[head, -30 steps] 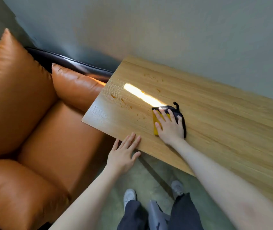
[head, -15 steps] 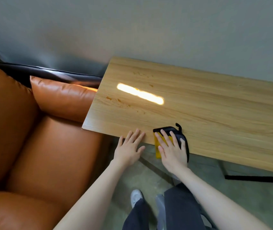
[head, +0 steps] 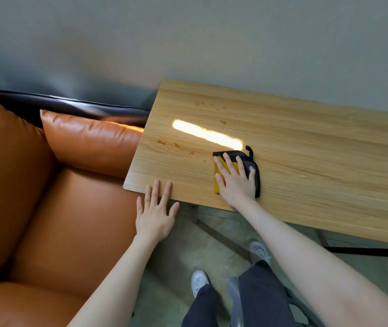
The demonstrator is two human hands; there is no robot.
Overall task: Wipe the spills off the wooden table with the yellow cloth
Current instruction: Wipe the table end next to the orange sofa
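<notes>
Your right hand (head: 235,182) lies flat, fingers (head: 230,165) spread, pressing the yellow cloth (head: 217,182) onto the wooden table (head: 318,166) near its front edge. The cloth has a dark border and a small loop (head: 250,151) at its far corner. Your left hand (head: 155,213) is open, its fingertips resting on the table's front edge near the left corner. Brownish spills (head: 176,145) dot the wood to the left of the cloth, and more spots (head: 208,106) sit near the wall. A bright streak of reflected light (head: 207,134) crosses the wood just beyond the cloth. An orange leather sofa (head: 46,197) stands just beside the table's left end. Below you see your dark trousers (head: 259,296) and light shoes (head: 198,280) on the floor.
</notes>
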